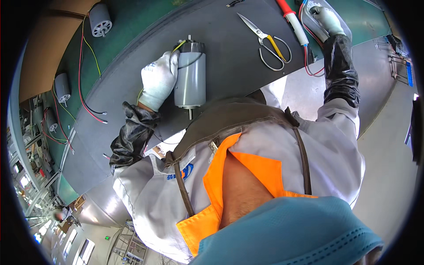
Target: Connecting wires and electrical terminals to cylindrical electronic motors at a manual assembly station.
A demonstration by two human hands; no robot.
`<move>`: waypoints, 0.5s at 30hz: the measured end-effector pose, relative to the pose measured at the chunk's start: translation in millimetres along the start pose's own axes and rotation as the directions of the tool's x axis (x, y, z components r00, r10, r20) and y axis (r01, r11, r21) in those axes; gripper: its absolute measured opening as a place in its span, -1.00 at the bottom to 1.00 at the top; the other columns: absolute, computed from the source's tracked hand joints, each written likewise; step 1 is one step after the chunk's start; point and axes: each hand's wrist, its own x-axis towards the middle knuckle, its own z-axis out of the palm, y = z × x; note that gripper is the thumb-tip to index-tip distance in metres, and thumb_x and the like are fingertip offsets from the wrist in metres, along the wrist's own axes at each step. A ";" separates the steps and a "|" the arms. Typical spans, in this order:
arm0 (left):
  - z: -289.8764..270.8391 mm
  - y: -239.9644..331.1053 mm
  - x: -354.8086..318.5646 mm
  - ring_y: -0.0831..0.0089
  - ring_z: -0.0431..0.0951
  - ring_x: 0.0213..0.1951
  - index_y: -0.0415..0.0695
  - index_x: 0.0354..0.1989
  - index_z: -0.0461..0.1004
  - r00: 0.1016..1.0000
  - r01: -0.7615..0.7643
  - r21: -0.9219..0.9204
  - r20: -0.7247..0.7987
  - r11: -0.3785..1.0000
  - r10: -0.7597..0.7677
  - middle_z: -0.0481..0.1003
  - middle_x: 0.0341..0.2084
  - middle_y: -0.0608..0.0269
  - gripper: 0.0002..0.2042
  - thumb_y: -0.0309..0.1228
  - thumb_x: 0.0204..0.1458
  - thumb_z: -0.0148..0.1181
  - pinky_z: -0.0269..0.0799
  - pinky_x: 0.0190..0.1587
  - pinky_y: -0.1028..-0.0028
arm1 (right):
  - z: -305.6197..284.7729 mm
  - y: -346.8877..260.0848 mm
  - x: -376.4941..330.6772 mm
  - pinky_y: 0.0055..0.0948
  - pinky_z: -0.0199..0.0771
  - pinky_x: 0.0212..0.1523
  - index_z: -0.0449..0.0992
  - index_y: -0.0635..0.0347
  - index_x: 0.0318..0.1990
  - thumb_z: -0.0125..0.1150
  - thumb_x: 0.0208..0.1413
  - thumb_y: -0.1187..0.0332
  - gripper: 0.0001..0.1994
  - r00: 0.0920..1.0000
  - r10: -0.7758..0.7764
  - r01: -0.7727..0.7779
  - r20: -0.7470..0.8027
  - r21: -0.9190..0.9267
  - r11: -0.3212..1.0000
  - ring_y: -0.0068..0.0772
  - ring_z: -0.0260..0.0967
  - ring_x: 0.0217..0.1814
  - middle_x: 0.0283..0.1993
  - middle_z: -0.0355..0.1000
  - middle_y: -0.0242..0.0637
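A grey cylindrical electric motor (190, 81) with a black end cap lies on the dark mat, its shaft showing at both ends. My gloved left hand (160, 80) is closed against its left side near the cap. A yellow-green wire (178, 46) runs from the cap into those fingers, and wire shows again by the wrist. At the upper right, my gloved right hand (326, 20) reaches into a clear plastic tray (346, 30). Its fingers are curled down, and what they hold, if anything, is hidden.
Scissors (266, 43) with one yellow handle lie right of the motor. Beside them is a red-and-white pen-shaped tool (295, 23) with red and blue wires. More motors (100, 20) with loose leads stand at the left, near a cardboard box (46, 48). A small black item (235, 3) lies at the far edge.
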 end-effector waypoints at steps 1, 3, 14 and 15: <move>0.4 1.1 -1.1 -0.05 0.61 -0.49 -0.07 -0.28 0.53 1.000 -0.021 -0.010 -0.002 1.000 0.021 0.56 -0.56 0.00 -0.68 -0.15 0.39 -0.05 0.52 -0.43 0.10 | 3.2 -1.9 4.4 -0.14 0.52 -0.04 0.66 0.00 -0.02 0.28 0.17 0.18 -0.73 0.999 0.048 -0.048 0.000 -0.073 0.996 0.06 0.56 -0.05 -0.09 0.61 -0.04; 0.1 2.7 -6.3 -0.01 0.60 -0.52 -0.07 -0.32 0.50 0.999 -0.050 -0.008 -0.014 0.999 0.050 0.55 -0.58 0.02 -0.71 -0.18 0.37 -0.01 0.51 -0.47 0.14 | -4.0 -15.2 0.1 -0.14 0.52 -0.03 0.66 -0.02 -0.02 0.28 0.17 0.17 -0.73 0.997 0.055 -0.056 -0.045 -0.018 0.998 0.06 0.55 -0.04 -0.08 0.60 -0.05; -39.7 -6.6 14.1 0.17 0.60 -0.36 -0.30 0.11 0.50 0.711 0.457 -0.069 0.627 0.887 -0.318 0.56 -0.45 -0.05 -0.38 0.12 0.38 -0.09 0.50 -0.18 0.22 | -114.0 -174.3 -77.3 -0.58 0.47 -0.22 0.63 0.44 0.02 0.23 0.31 0.35 -0.70 0.957 0.248 0.050 -0.152 0.925 0.376 -0.64 0.47 -0.22 -0.12 0.62 -0.31; -46.3 -10.0 17.3 0.29 0.57 -0.48 -0.26 0.03 0.55 0.690 0.507 -0.226 0.685 0.832 -0.234 0.54 -0.53 0.07 -0.36 0.18 0.35 -0.10 0.48 -0.34 0.30 | -111.4 -190.9 -83.4 -0.58 0.46 -0.25 0.61 0.45 0.05 0.25 0.30 0.34 -0.68 0.983 0.168 0.028 -0.079 0.958 0.284 -0.62 0.47 -0.24 -0.13 0.62 -0.27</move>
